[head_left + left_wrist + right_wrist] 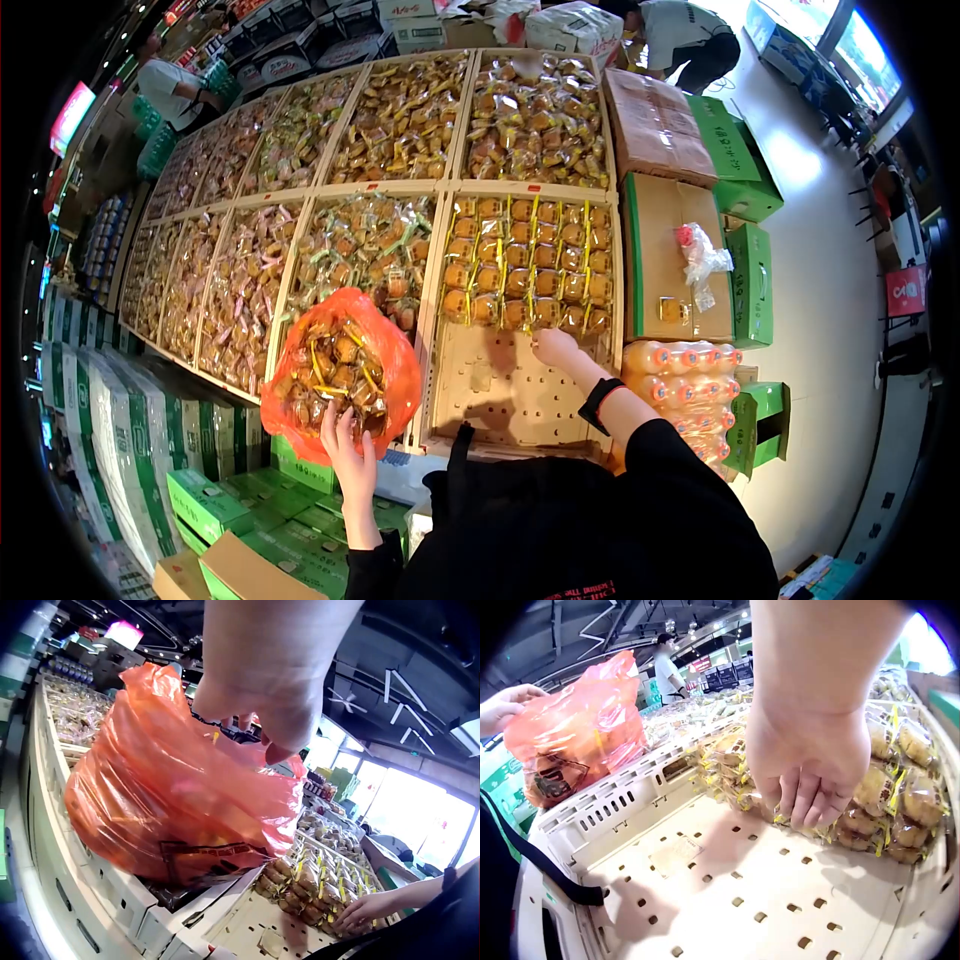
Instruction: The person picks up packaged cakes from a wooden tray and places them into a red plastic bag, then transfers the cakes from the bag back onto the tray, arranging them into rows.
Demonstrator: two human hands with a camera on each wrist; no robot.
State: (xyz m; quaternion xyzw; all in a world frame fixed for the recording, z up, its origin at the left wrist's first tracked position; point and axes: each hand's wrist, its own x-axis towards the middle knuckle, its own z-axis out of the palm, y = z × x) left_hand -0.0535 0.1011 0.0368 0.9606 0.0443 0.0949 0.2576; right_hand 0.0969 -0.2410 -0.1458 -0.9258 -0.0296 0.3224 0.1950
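Several fingers (346, 430) of the left hand (353, 468) spread over the orange bag (400, 355) at six o'clock; the right hand (556, 348) bends its fingers against wrapped cakes (487, 278) at twelve, whether pinching, I cannot tell. From it, the bag stands at nine, bottles (690, 395) at four.

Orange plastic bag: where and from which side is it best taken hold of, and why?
The orange bag is probably best taken by opposite sides of its loose rim, from above: its mouth opens upward, the thin plastic looks easy to bunch, and the body below bulges with wrapped packets.
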